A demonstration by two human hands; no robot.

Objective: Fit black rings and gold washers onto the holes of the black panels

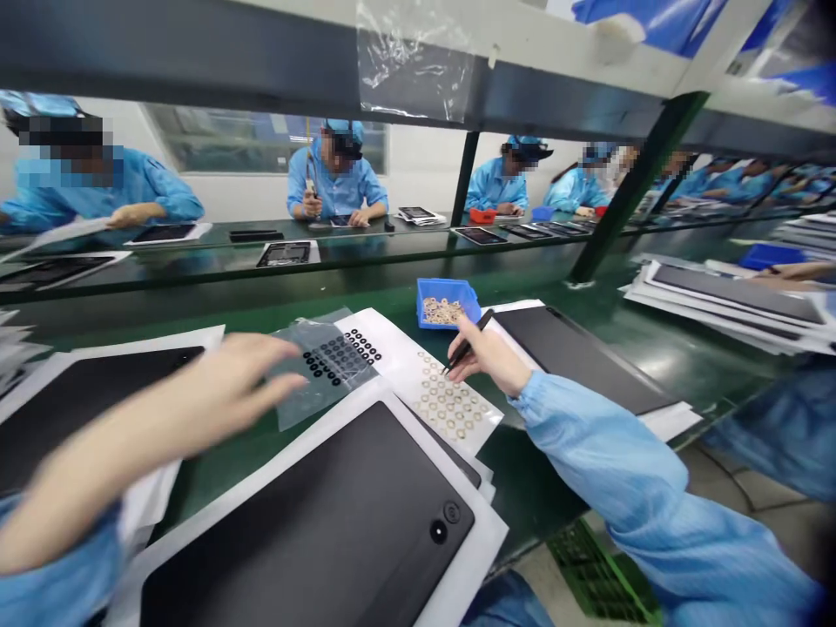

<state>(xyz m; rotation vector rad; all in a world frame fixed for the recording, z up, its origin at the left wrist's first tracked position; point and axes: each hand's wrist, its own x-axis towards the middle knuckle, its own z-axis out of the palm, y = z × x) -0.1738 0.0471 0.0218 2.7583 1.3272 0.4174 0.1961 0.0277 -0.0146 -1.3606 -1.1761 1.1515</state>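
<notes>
Black tweezers (465, 347) are pinched in my right hand (487, 353), their tips over a white sheet (401, 348) with rows of small gold-coloured rings (450, 396). My left hand (252, 374) hovers with fingers apart and nothing between them, near a clear plastic bag (293, 401). Black oval rings (343, 355) in rows show partly through that bag. Closest to me lies a dark tablet back cover (313, 522) on white paper, two round camera parts at its right corner. Whether the tweezers grip a ring is too small to tell.
A blue bin (448, 292) of small rings stands behind the sheet. More dark covers lie at left (78, 401) and right (581, 357). A green post (637, 192) rises at right, under an overhead shelf (261, 70). Co-workers in blue sit across the bench.
</notes>
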